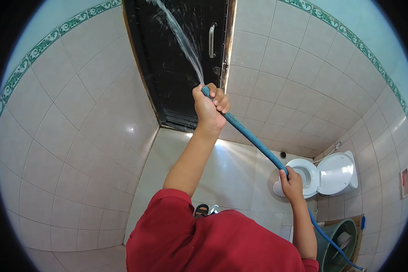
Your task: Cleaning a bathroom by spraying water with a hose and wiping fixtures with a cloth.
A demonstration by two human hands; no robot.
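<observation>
My left hand (210, 105) grips a blue hose (253, 137) close to its open end, with the thumb near the mouth. A stream of water (183, 39) shoots from the hose up against a dark door (166, 74), and drops splash around it. Farther back along the same hose, my right hand (291, 183) is closed around it, in front of the toilet bowl. Beyond my right hand the hose runs down over a green tub to the lower right. The door has a metal pull handle (211, 40) on its right side.
A white toilet (336, 171) with its lid raised stands at the right wall. Below it sits a green tub (326, 238) with a dipper (343, 239) in it. A floor drain (283, 155) lies near the far wall. Tiled walls (88, 136) flank the pale tiled floor (231, 170).
</observation>
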